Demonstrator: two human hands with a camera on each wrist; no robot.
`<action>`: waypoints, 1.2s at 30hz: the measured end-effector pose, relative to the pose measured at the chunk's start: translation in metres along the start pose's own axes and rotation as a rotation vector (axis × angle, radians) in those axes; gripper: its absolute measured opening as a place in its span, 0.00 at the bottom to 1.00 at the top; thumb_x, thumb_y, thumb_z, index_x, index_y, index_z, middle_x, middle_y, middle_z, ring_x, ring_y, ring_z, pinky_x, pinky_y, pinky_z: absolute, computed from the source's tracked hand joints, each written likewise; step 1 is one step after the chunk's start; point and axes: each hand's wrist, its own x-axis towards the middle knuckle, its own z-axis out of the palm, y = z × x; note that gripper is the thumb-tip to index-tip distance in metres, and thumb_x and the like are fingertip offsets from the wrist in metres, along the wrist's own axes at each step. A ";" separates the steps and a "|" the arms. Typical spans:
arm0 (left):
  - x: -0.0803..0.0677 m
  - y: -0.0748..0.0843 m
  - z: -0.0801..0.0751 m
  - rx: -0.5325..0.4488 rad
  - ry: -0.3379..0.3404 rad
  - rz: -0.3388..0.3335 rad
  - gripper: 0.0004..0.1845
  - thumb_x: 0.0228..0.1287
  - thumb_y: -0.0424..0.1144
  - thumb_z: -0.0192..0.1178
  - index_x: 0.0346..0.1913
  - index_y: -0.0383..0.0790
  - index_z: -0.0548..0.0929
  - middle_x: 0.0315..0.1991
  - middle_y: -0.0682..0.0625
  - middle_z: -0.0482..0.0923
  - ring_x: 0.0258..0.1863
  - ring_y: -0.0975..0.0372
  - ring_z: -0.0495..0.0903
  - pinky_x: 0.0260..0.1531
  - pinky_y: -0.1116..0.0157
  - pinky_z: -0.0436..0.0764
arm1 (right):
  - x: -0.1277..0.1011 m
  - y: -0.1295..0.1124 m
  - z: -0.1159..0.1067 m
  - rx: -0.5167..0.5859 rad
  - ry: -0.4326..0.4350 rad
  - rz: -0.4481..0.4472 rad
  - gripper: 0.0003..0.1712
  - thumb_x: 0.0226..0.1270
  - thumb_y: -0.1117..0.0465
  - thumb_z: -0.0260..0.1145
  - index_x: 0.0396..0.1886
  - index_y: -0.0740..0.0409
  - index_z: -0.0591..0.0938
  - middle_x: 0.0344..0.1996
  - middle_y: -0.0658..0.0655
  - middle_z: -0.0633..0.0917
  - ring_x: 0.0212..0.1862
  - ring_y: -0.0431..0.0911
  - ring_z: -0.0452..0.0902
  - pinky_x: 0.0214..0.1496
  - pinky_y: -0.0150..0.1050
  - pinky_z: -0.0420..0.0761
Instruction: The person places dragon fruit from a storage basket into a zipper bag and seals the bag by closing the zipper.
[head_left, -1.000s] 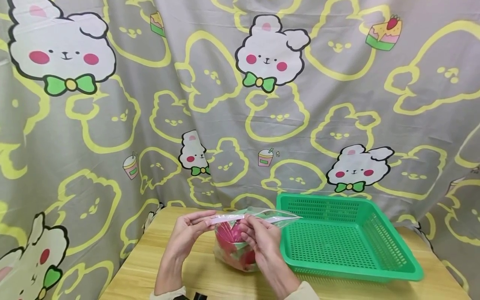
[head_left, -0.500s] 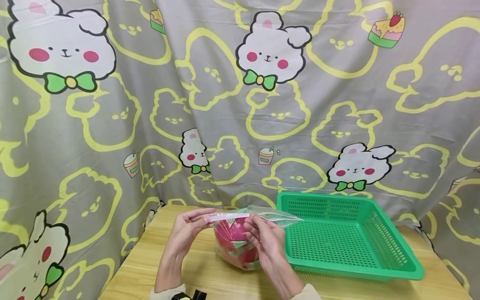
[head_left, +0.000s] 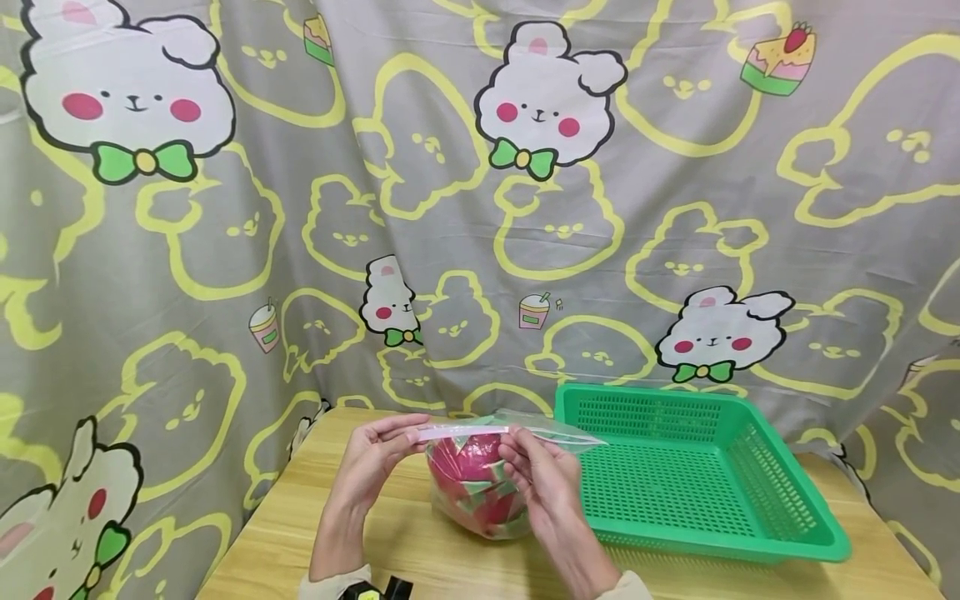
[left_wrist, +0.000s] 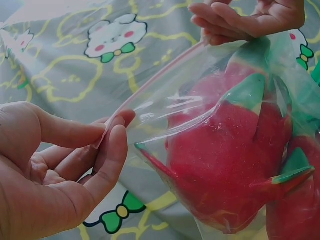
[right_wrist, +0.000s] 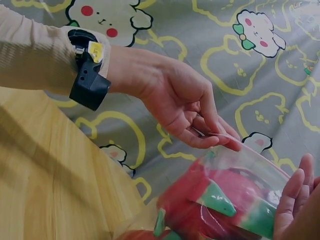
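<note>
A clear zip bag (head_left: 562,427) stands on the table, holding red dragon fruits (left_wrist: 220,155) with green-tipped scales. My left hand (head_left: 371,458) pinches the left end of its pinkish-white zip strip (head_left: 465,432) between thumb and fingers. Farther right along that strip, the thumb and index finger of my right hand (head_left: 546,479) pinch it. Between the two hands the strip is drawn straight. To the right of my right hand the bag's mouth edges stand apart. A second dragon fruit (left_wrist: 295,205) shows partly beside the first in the left wrist view.
A green perforated plastic basket (head_left: 720,550) sits on the wooden table (head_left: 427,567), just right of the bag. Behind the table hangs a grey curtain (head_left: 450,242) with rabbit prints. A black wrist camera (right_wrist: 90,82) is strapped to my left wrist.
My right hand has slid to the right along the zip strip, lengthening the straight stretch between the hands. The left hand keeps its pinch at the left end; the basket is unmoved.
</note>
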 end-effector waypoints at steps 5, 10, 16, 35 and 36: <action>-0.003 0.002 -0.002 0.015 0.017 -0.004 0.19 0.68 0.22 0.59 0.59 0.12 0.74 0.49 0.35 0.86 0.41 0.58 0.88 0.47 0.62 0.85 | -0.001 -0.003 -0.005 -0.009 -0.004 0.002 0.09 0.67 0.62 0.73 0.41 0.64 0.87 0.31 0.56 0.90 0.29 0.39 0.87 0.32 0.30 0.84; -0.001 0.003 0.000 0.042 -0.007 -0.011 0.19 0.70 0.23 0.58 0.59 0.13 0.74 0.51 0.33 0.84 0.42 0.57 0.87 0.49 0.61 0.84 | -0.002 -0.007 -0.013 -0.025 -0.011 -0.009 0.08 0.68 0.62 0.72 0.42 0.64 0.87 0.31 0.55 0.91 0.30 0.38 0.87 0.32 0.29 0.83; 0.002 0.003 0.001 0.053 -0.031 -0.027 0.19 0.70 0.22 0.57 0.60 0.13 0.74 0.54 0.31 0.83 0.45 0.56 0.87 0.50 0.61 0.84 | -0.002 -0.012 -0.023 -0.020 -0.005 -0.018 0.07 0.68 0.62 0.73 0.40 0.62 0.87 0.31 0.54 0.90 0.30 0.38 0.87 0.33 0.29 0.84; 0.004 0.010 -0.002 0.105 -0.052 -0.051 0.18 0.70 0.22 0.56 0.59 0.14 0.75 0.52 0.34 0.83 0.42 0.58 0.85 0.49 0.63 0.84 | -0.001 -0.016 -0.040 -0.005 0.001 -0.008 0.03 0.68 0.63 0.72 0.34 0.57 0.88 0.29 0.51 0.90 0.31 0.38 0.87 0.37 0.30 0.84; 0.004 0.009 -0.001 0.104 -0.052 -0.057 0.18 0.70 0.22 0.56 0.59 0.14 0.76 0.52 0.34 0.83 0.42 0.57 0.85 0.49 0.62 0.84 | -0.001 -0.016 -0.042 -0.008 0.004 -0.004 0.03 0.68 0.63 0.72 0.34 0.57 0.88 0.29 0.51 0.90 0.31 0.37 0.87 0.37 0.30 0.84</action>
